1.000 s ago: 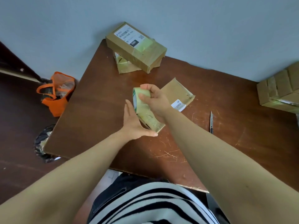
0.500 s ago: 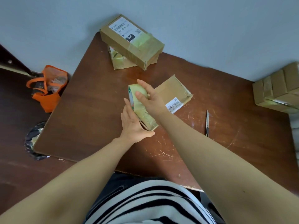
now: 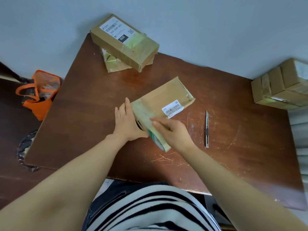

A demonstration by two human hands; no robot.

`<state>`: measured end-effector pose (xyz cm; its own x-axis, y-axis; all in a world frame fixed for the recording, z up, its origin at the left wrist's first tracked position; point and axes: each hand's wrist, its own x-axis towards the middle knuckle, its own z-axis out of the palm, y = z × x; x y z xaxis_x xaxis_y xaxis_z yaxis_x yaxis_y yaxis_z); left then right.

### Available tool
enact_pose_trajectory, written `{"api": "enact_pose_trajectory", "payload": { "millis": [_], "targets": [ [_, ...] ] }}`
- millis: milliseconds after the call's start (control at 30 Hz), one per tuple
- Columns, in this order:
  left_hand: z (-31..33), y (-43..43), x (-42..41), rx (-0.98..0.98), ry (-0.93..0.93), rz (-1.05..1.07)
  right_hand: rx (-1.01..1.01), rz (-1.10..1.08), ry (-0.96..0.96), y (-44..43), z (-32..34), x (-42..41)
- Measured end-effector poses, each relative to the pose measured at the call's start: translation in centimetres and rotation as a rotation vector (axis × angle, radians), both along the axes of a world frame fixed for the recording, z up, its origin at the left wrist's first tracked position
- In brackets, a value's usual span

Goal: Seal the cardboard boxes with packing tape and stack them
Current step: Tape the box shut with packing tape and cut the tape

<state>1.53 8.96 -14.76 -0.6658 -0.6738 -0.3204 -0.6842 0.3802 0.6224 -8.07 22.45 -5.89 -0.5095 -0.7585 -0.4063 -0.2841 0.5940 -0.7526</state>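
At the centre of the table (image 3: 83, 114), as I read it from my station, the sealing step is in hand. A flat cardboard box (image 3: 166, 95) lies slantwise on the wood with its barcode label (image 3: 173, 108) up, and a band of tape (image 3: 141, 110) is laid across its near end. The left hand (image 3: 126, 124) lies flat, fingers straight, against the left side of that end, steadying the box and holding nothing. The right hand (image 3: 173, 132), somewhat blurred, grips the tape roll (image 3: 158, 140) just off the near corner with its fingers wrapped over the rim, and the tape seems to run from the roll up onto the box. I judge the strip is down but not yet cut. The next move calls for drawing the roll over the edge, pressing the tape onto the end face and then severing it. The utility knife (image 3: 207, 129) lies near for that, to the right of the box. After that the box wants stacking with the others. Around all this a plain grey wall (image 3: 200, 22) fills the far side, and the table top is dark brown, scratched pale toward the front edge. A pile of taped boxes (image 3: 280, 87) stands at the right edge. At the far corner a labelled box (image 3: 123, 40) rests on a smaller box (image 3: 113, 64). An orange bag (image 3: 40, 95) sits on the dark floor (image 3: 10, 130) to the left, with a crumpled dark bag (image 3: 26, 147) nearer me.
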Motion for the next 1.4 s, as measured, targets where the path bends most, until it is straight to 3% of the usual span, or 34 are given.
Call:
{"api": "enact_pose_trajectory", "payload": {
  "millis": [167, 300, 467, 567, 633, 867, 1033, 1400],
  "targets": [
    [0.6, -0.4, -0.3, -0.044, -0.089, -0.047, 0.156, -0.033, 0.089, 5.0, 0.0, 0.5],
    [1.4, -0.7, -0.5, -0.038, -0.147, -0.091, 0.386, 0.148, 0.307, 3.4, -0.6, 0.4],
    [2.1, -1.2, 0.1, -0.075, -0.286, -0.261, 0.49, 0.21, 0.3, 2.2, -1.9, 0.2],
    [2.7, -0.9, -0.1, -0.111, -0.204, -0.288, 0.513, 0.221, 0.292, 2.0, -2.2, 0.3],
    [2.9, 0.2, -1.3, -0.239, -0.124, -0.258, 0.517, 0.214, 0.281, 1.7, -2.3, 0.5],
    [0.4, 3.0, -4.4, -0.457, -0.359, -0.207, 0.563, 0.193, 0.257, 1.1, -2.6, 0.3],
    [-0.1, 3.6, -4.1, -0.524, -0.286, -0.222, 0.544, 0.161, 0.239, 1.3, -2.7, 0.1],
    [-0.4, 3.0, -4.6, -0.548, -0.456, -0.381, 0.464, 0.098, 0.148, 1.5, -2.2, -0.3]
  ]
}}
